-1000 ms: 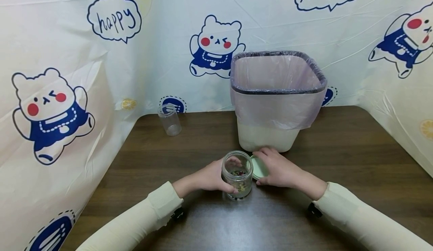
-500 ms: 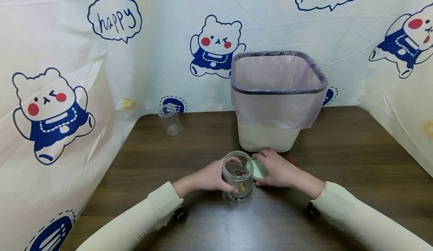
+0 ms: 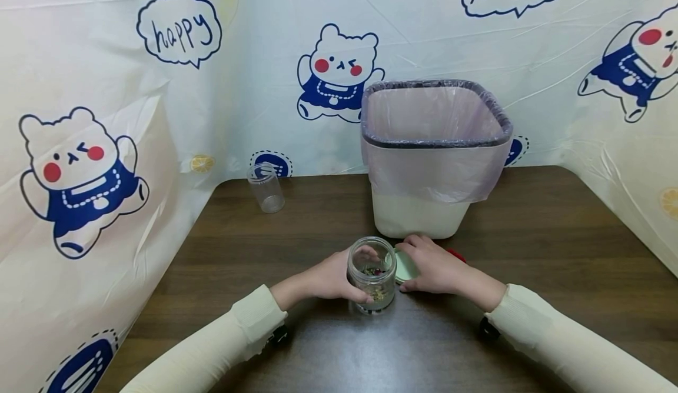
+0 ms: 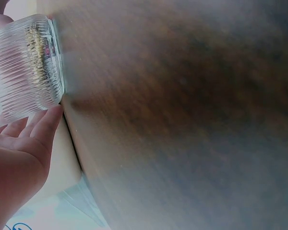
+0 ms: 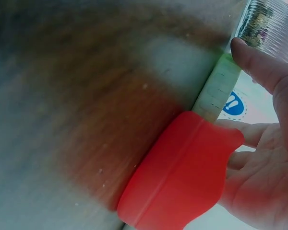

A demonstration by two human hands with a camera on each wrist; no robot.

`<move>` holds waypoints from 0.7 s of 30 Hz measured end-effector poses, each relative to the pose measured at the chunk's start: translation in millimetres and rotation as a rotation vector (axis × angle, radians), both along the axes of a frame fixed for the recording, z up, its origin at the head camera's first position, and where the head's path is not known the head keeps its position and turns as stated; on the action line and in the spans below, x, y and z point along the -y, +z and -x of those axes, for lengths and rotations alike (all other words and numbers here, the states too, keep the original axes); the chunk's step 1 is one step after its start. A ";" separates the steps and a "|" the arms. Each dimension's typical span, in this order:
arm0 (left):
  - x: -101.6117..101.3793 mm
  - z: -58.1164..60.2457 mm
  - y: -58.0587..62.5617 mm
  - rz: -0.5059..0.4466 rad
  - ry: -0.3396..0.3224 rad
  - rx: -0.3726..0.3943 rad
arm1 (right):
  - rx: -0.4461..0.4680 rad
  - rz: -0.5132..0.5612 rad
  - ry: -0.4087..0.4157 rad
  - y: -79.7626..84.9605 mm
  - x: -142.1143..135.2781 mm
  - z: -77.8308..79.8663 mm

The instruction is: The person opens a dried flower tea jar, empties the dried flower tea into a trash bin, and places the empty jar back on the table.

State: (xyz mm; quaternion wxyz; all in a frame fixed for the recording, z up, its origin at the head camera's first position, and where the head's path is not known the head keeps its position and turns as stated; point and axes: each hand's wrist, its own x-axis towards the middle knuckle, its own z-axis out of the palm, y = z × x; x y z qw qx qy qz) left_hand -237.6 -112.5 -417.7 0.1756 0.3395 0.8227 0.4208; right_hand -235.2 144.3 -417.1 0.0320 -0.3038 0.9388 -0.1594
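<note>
A clear ribbed glass jar [image 3: 389, 292] with dried flower-like bits in its bottom stands upright and uncovered on the table. My left hand [image 3: 329, 278] holds it, thumb on the near side and fingers behind. Just right of the jar lies a pale green round lid [image 3: 405, 266]. My right hand [image 3: 436, 268] grips that lid between thumb and fingers at its rim. A red curved object [image 5: 177, 172] looms large beside the lid [image 5: 216, 91] in the right wrist view; the head view shows only a sliver of it behind the right hand, and its kind is unclear.
Behind the hands stands a cream waste bin [image 3: 418, 219] lined with a pale purple bag. An empty clear container [image 3: 267, 193] is at the table's back left. A printed curtain [image 3: 254, 75] hangs around the dark wooden table [image 3: 228, 252].
My right hand has shifted very slightly left and down over the lid. The red object's edge, hidden a second ago, now shows behind it. My left hand and the jar stay put.
</note>
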 end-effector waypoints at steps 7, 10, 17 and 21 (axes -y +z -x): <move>0.0 -1.2 1.5 -0.007 0.000 0.009 | 0.005 0.002 0.010 1.8 -1.2 -1.3; -0.4 -1.0 0.9 -0.005 0.003 0.010 | -0.007 0.003 0.016 4.0 -1.8 -2.3; -0.9 -1.2 0.3 -0.009 -0.001 0.007 | -0.037 0.023 0.014 16.3 -4.9 -4.7; -0.8 -0.9 0.4 -0.008 -0.001 0.010 | -0.020 0.034 0.008 27.1 -10.4 -5.4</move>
